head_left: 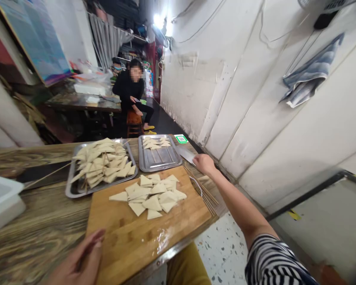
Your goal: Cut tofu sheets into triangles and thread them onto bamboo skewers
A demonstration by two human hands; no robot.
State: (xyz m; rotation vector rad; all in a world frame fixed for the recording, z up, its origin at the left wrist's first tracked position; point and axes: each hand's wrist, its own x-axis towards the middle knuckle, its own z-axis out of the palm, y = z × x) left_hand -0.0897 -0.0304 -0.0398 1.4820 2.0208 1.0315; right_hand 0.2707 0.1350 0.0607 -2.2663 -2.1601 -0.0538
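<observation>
My right hand (204,163) is closed on the handle of a kitchen knife (186,154). Its broad metal blade points left, beside the right-hand tray at the table's far edge. My left hand (80,259) is at the lower left by the near left corner of a wooden cutting board (178,233). Its thumb and fingers are apart with nothing seen between them. A loose pile of pale, flat triangular pieces (152,202), resembling tofu slices, lies on the board. Thin wooden skewers (209,198) lie along the board's right edge, partly under a white loop.
A metal tray (69,186) is heaped with similar pieces, some on skewers. Another metal tray (150,166) holds a few skewered ones. A white plastic container (1,198) stands at left. A green-bordered code card (181,139) lies at the far edge. Beyond, a person (127,88) sits on a stool.
</observation>
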